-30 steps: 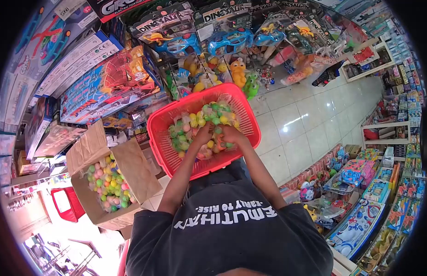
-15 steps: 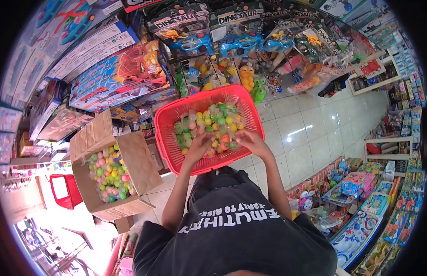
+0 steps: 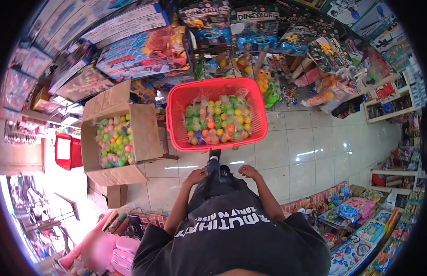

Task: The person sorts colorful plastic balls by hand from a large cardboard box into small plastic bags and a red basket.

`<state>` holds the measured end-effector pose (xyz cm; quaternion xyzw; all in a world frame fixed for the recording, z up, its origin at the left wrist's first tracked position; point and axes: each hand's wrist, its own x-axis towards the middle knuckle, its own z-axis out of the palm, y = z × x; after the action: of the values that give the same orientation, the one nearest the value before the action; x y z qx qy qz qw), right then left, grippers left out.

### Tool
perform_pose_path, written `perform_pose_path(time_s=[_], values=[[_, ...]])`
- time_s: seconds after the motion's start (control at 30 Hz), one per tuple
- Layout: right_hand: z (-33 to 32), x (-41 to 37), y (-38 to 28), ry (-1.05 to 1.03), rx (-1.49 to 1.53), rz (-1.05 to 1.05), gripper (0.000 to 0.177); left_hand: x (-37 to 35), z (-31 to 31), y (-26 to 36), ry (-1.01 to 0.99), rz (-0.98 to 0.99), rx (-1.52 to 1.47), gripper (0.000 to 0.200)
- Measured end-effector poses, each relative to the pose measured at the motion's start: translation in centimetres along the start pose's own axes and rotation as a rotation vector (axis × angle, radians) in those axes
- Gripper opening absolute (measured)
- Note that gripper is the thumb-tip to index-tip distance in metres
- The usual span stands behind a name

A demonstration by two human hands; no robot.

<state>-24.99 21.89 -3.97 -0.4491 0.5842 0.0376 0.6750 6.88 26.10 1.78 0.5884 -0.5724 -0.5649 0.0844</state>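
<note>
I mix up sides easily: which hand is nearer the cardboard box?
Left. The left hand is to the right of the cardboard box, apart from it; the right hand is farther off in the same direction.

The basket (image 3: 258, 118) is red moulded plastic with a smooth, slightly shiny rim and slotted walls. Its coloured balls (image 3: 217, 112) look like smooth plastic, wrapped in thin, clear, crinkled plastic bags (image 3: 240, 95) that catch small highlights. The open carton (image 3: 147, 134) is brown, matt corrugated cardboard, with creased flaps; smooth, coloured balls fill it too. The floor (image 3: 294, 177) is pale, glossy tile, showing bright reflections. The T-shirt (image 3: 232, 239) is soft, matt black cloth with flat white print. The boxed toy set (image 3: 144, 53) has glossy printed card, and the DINOSAUR packs (image 3: 254, 28) combine printed card with shiny plastic.
</note>
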Motion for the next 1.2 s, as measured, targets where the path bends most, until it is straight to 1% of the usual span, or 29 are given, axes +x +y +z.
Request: perform_pose_path(time_s=[0.03,0.07,0.1,0.13,0.2,0.23,0.27,0.33,0.37,0.4,0.47,0.5,0.53,0.6,0.63,0.67,0.77,0.8,0.87,0.9,0.97,1.0,1.03,1.1,1.13,1.2], values=[[1.3,0.7,1.7,0.023,0.057,0.006,0.024,0.1,1.5,-2.6,0.018,-0.007,-0.003,0.032],[2.3,1.0,2.9,0.046,0.112,0.014,0.024,0.0,3.1,-5.0,0.14,-0.016,-0.071,0.032],[3.1,0.9,3.5,0.001,0.143,0.063,0.023,-0.4,4.4,-7.1,0.263,-0.025,-0.14,0.031],[3.5,0.7,3.5,-0.012,0.125,0.058,0.023,-1.3,5.3,-8.4,0.283,-0.033,-0.148,0.031],[4.1,0.4,3.1,-0.118,-0.19,0.181,0.023,-3.1,6.6,-11.3,0.375,-0.22,-0.224,0.03],[4.6,0.5,3.2,-0.097,-0.149,0.161,0.025,-4.1,6.8,-12.7,0.402,-0.211,-0.155,0.031],[4.8,0.8,3.2,-0.103,-0.17,0.153,0.025,-5.1,7.2,-14.0,0.423,-0.214,-0.166,0.031],[5.3,0.6,2.5,-0.061,0.019,0.113,0.026,-7.2,7.4,-14.6,0.55,-0.34,-0.252,0.031],[5.6,0.5,2.1,-0.066,0.003,0.109,0.026,-8.1,7.7,-14.9,0.611,-0.372,-0.28,0.032],[5.8,0.5,1.7,-0.063,-0.016,0.1,0.026,-8.6,8.3,-15.6,0.624,-0.373,-0.291,0.032],[6.3,0.8,0.6,-0.057,-0.048,0.08,0.027,-9.0,9.0,-16.8,0.638,-0.485,-0.267,0.031],[6.4,1.0,0.2,-0.049,-0.046,0.088,0.027,-9.2,9.0,-16.7,0.617,-0.518,-0.188,0.035],[6.9,1.2,-0.2,-0.045,-0.044,0.097,0.027,-9.3,8.7,-16.7,0.63,-0.518,-0.196,0.035],[7.8,1.6,-0.9,-0.045,-0.076,0.093,0.027,-10.0,8.0,-17.7,0.545,-0.365,-0.227,0.036],[8.5,1.9,-1.3,-0.037,-0.094,0.095,0.027,-10.3,7.5,-18.5,0.582,-0.296,-0.223,0.035],[9.3,2.3,-1.8,-0.046,-0.106,0.089,0.027,-10.9,7.1,-19.5,0.597,-0.301,-0.229,0.035],[12.8,3.3,-3.5,0.0,-0.136,0.079,0.027,-13.8,4.6,-20.1,0.639,-0.168,-0.443,0.033],[14.3,3.4,-4.7,-0.003,-0.15,0.073,0.027,-15.2,3.9,-20.5,0.653,-0.167,-0.451,0.033],[17.8,3.6,-7.1,-0.063,-0.215,0.022,0.026,-17.3,2.7,-22.0,0.619,-0.317,-0.535,0.032],[19.6,4.5,-7.7,-0.091,-0.24,-0.02,0.027,-18.2,2.2,-23.1,0.628,-0.32,-0.545,0.032],[23.4,4.9,-10.3,-0.133,-0.281,-0.053,0.027,-20.0,1.6,-26.0,0.613,-0.421,-0.526,0.032],[25.3,4.9,-11.9,-0.165,-0.308,-0.088,0.028,-20.6,1.2,-27.7,0.619,-0.429,-0.532,0.032],[27.0,4.9,-13.3,-0.174,-0.316,-0.085,0.028,-21.0,0.8,-29.2,0.659,-0.375,-0.548,0.032],[30.0,4.6,-16.2,-0.275,-0.377,-0.209,0.032,-22.1,0.1,-31.1,0.744,-0.243,-0.572,0.032],[31.3,3.7,-18.3,-0.284,-0.382,-0.205,0.032,-23.0,-1.0,-30.9,0.748,-0.251,-0.578,0.032],[33.7,0.3,-22.8,-0.409,-0.261,-0.165,0.032,-25.1,-3.5,-28.7,0.862,-0.173,-0.585,0.031]])
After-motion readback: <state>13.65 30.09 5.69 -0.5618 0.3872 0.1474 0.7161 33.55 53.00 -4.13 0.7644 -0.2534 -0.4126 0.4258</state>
